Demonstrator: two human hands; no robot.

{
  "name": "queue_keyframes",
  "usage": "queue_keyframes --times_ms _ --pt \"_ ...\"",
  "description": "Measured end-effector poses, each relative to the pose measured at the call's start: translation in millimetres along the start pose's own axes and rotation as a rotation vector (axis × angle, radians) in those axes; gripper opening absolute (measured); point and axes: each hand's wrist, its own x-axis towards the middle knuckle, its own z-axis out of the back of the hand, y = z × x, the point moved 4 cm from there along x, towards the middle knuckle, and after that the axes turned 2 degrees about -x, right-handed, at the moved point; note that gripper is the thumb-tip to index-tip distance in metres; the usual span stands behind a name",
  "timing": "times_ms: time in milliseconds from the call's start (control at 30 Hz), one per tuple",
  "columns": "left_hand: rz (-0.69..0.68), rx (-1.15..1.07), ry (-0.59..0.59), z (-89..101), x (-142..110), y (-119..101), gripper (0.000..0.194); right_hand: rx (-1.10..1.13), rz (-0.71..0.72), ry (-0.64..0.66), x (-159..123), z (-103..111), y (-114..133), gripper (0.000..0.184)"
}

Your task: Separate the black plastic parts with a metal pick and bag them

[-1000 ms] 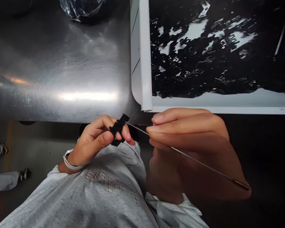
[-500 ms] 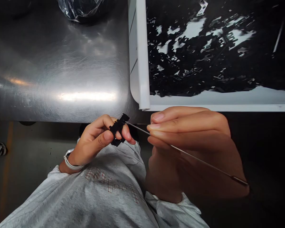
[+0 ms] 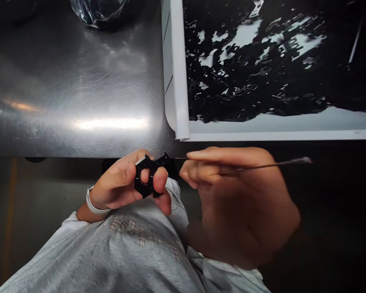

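My left hand is closed on a small black plastic part, gripped between thumb and fingers just below the table's edge. My right hand pinches a thin metal rod that lies almost level, its tip pointing left at the black part. The two hands are close together over my grey shirt. A white band sits on my left wrist.
A steel table fills the upper left, with a crumpled clear plastic bag at its far edge. A white tray at the right holds several small black plastic pieces. The floor below is dark.
My left hand has turned the black part so its broad face shows. The rod in my right hand has swung from slanting down-right to nearly level, and that hand shifted slightly left.
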Motion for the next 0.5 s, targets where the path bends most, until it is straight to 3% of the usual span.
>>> queue_keyframes --times_ms 67,133,200,267,367,500 --pt "0.017 -0.039 0.052 -1.0 0 3 0.033 0.210 -0.141 0.073 -6 -13 -10 0.006" --pt "0.039 -0.041 0.062 -0.9 0 6 0.035 0.360 -0.276 0.155 -6 -21 -15 0.009" --pt "0.073 -0.019 0.017 0.8 0 8 0.038 0.413 -0.292 0.240 -1 -22 -15 0.018" --pt "0.097 0.000 -0.039 2.2 0 8 0.042 0.383 -0.201 0.307 5 -18 -13 0.020" --pt "0.084 0.001 -0.081 2.1 1 4 0.042 0.232 -0.117 0.223 8 -4 -12 0.011" --pt "0.100 -0.016 -0.138 2.6 2 4 0.045 0.134 -0.246 0.058 2 7 -4 0.036"
